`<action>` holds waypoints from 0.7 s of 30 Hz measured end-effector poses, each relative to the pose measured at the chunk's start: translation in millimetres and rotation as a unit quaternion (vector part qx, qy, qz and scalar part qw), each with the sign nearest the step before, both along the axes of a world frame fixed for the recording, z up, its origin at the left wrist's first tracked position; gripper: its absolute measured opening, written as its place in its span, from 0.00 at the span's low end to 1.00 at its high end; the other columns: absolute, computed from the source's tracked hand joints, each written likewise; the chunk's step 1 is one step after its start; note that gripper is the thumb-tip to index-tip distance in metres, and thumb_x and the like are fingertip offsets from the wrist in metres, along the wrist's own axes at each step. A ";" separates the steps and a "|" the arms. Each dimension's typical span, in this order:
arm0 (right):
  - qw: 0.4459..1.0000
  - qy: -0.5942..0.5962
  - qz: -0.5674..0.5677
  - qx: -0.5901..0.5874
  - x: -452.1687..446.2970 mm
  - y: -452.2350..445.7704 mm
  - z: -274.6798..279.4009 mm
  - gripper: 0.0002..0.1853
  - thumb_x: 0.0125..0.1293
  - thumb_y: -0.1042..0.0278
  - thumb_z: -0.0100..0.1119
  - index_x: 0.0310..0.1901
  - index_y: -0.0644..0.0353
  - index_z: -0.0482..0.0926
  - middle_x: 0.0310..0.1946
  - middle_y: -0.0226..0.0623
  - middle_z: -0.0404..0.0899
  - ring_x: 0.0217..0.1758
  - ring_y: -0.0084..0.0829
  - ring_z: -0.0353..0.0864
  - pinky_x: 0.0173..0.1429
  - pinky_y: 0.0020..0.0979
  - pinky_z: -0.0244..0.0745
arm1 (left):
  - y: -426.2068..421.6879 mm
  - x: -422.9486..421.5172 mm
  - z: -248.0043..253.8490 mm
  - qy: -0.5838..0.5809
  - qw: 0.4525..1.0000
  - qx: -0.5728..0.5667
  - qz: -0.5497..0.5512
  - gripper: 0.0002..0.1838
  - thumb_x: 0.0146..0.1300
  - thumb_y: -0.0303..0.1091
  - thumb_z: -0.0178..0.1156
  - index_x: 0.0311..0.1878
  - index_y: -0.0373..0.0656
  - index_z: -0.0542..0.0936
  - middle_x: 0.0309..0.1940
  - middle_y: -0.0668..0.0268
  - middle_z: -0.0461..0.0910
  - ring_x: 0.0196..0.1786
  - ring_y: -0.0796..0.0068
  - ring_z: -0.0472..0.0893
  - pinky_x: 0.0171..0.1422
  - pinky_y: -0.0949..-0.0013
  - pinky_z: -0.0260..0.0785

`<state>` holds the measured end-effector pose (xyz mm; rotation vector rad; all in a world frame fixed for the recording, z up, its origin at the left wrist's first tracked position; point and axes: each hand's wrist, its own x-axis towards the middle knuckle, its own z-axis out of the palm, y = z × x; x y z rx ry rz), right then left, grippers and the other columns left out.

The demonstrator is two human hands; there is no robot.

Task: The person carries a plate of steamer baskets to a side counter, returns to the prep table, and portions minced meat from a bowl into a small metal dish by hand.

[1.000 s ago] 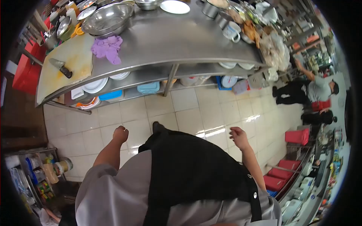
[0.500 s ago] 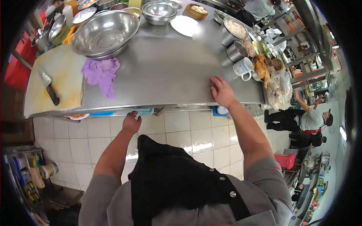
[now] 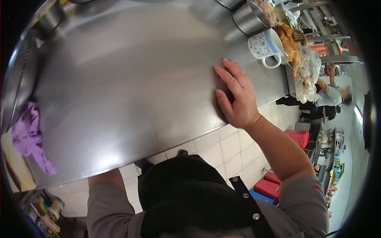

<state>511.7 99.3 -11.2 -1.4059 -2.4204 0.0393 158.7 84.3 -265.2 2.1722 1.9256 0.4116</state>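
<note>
My right hand [image 3: 239, 95] rests on the steel counter [image 3: 131, 87] near its front edge, fingers spread and holding nothing. Just beyond it, apart from the fingertips, stands a white mug [image 3: 260, 45] with a blue pattern and a handle. My left forearm [image 3: 106, 178] reaches beneath the counter's front edge, and that edge hides the left hand and anything it may touch. A crumpled purple cloth [image 3: 29, 135] lies at the counter's left end, beside a large metal bowl [image 3: 18, 75] cut off by the view.
Behind the mug are a steel pot [image 3: 251, 18], browned food [image 3: 289, 41] and a clear plastic bag [image 3: 307, 71]. A cutting board [image 3: 18, 164] lies at far left. Red bins [image 3: 268, 186] stand on the tiled floor at right. Other people [image 3: 331, 97] are farther off.
The view has moved closer to the counter and tilted. My left hand has gone out of sight under the counter's edge. My right hand stays on the counter, its fingers spread wider.
</note>
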 end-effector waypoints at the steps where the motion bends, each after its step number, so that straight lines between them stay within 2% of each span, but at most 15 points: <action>1: 1.000 0.001 -0.002 -0.005 1.3 -0.1 -0.2 0.27 0.58 0.67 0.65 0.62 0.56 0.76 0.65 0.49 0.70 0.68 0.56 0.68 0.73 0.49 0.60 | 0.9 3.2 0.8 -0.001 1.000 0.002 -0.003 0.15 0.63 0.39 0.61 0.50 0.43 0.82 0.50 0.50 0.81 0.51 0.49 0.80 0.55 0.51 0.74; 21: 1.000 0.005 -0.001 -0.028 2.6 4.0 -1.9 0.31 0.54 0.69 0.67 0.62 0.58 0.76 0.66 0.51 0.69 0.69 0.55 0.67 0.73 0.48 0.60 | -61.3 55.6 39.9 -0.051 0.998 0.028 -0.039 0.14 0.63 0.38 0.61 0.49 0.43 0.82 0.49 0.50 0.82 0.51 0.49 0.80 0.55 0.50 0.73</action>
